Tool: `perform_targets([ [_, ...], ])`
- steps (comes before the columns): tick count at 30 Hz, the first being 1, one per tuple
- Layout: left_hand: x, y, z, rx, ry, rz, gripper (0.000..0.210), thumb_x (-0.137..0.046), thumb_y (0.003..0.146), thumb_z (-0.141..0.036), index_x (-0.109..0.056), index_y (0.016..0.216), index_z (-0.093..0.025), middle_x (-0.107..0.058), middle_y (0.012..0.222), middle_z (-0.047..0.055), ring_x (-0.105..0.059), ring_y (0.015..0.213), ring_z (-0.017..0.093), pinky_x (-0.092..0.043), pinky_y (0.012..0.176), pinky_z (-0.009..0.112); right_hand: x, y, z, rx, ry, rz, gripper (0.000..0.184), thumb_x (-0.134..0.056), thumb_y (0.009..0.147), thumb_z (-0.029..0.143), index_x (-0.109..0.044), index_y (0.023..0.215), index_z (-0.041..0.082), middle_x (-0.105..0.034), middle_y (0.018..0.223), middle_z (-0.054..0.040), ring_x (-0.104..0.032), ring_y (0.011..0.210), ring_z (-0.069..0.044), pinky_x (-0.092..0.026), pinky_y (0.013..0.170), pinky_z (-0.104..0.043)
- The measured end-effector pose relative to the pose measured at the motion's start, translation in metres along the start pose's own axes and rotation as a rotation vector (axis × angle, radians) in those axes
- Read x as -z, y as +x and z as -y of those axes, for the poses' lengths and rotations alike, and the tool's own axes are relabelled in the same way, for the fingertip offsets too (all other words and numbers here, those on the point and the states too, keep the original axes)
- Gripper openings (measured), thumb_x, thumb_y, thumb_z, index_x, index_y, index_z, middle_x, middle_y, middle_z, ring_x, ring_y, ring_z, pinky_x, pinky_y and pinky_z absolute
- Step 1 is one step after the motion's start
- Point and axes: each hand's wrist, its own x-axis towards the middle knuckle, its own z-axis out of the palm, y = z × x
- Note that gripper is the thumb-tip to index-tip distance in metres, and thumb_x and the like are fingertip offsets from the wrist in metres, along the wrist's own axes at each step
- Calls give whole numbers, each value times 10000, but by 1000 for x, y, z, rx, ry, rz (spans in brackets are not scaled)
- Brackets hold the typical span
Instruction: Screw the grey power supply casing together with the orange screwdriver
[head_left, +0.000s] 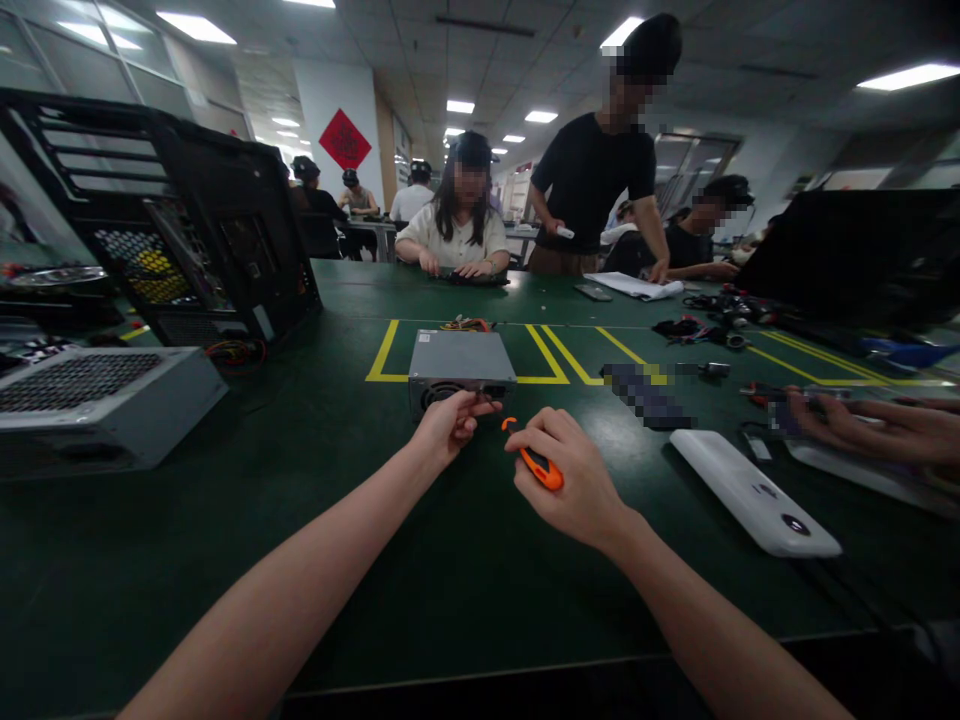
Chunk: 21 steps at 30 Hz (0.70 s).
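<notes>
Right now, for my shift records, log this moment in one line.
left hand: at gray box, contact unclear; right hand: holding orange tool; gray box: on green table

A smooth green finish with a soft sheen is noted on the desk [337, 600]; whether its yellow lines [382, 350] are taped or painted cannot be told. Plain grey sheet metal, dull and flat, is seen on the power supply box [465, 352]. On the larger metal unit [176, 410] at far left, smooth side panels and a perforated top are observed. Orange and black plastic is presented by the hand tool [544, 470]. A matt black finish is recorded on the computer case [281, 220]. Smooth, glossy white plastic is shown by the oblong device [742, 480]. Matt white paper is identified in the sheets [630, 286].
</notes>
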Motion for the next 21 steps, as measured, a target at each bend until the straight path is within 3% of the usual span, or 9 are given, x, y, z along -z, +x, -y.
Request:
perform_targets([
  [7, 0, -1, 0, 1, -12, 2, 150, -456, 809, -157, -574, 764, -77, -665, 802, 128, -282, 316, -19, -177, 277, 102, 1, 2, 1, 2, -21, -1, 114, -489, 759, 189, -571, 838, 178, -502, 815, -53, -469, 756, -176, -399, 649, -314],
  [11, 0, 0, -1, 14, -9, 3, 161, -447, 815, -166, -572, 772, -74, -663, 795, 116, -278, 314, -21, -177, 277, 99, -3, 1, 2, -32, -77, -26, 225, -461, 821, 310, -537, 978, 167, -542, 812, -56, -496, 721, -167, -400, 637, -308],
  [14, 0, -1, -1, 11, 1, -2, 159, -438, 816, -159, -564, 767, -76, -663, 786, 107, -271, 308, -22, -172, 276, 99, -4, -1, 2, -46, -102, -39, 187, -481, 789, 259, -513, 944, 159, -541, 761, -40, -483, 644, -149, -390, 593, -293],
  [17, -1, -1, -1, 0, 5, -2, 154, -436, 815, -156, -556, 753, -83, -664, 778, 107, -267, 304, -19, -162, 273, 103, -3, -1, 3, 28, -112, 3, 110, -503, 711, 149, -538, 811, 179, -506, 784, -44, -470, 708, -165, -390, 625, -302],
  [21, -2, -2, -2, 7, 10, -12, 162, -438, 814, -160, -564, 754, -79, -663, 772, 108, -277, 307, -18, -168, 271, 104, -1, 1, 4, -15, -44, -19, 130, -510, 756, 219, -559, 873, 190, -503, 836, -54, -484, 745, -169, -408, 643, -304],
])
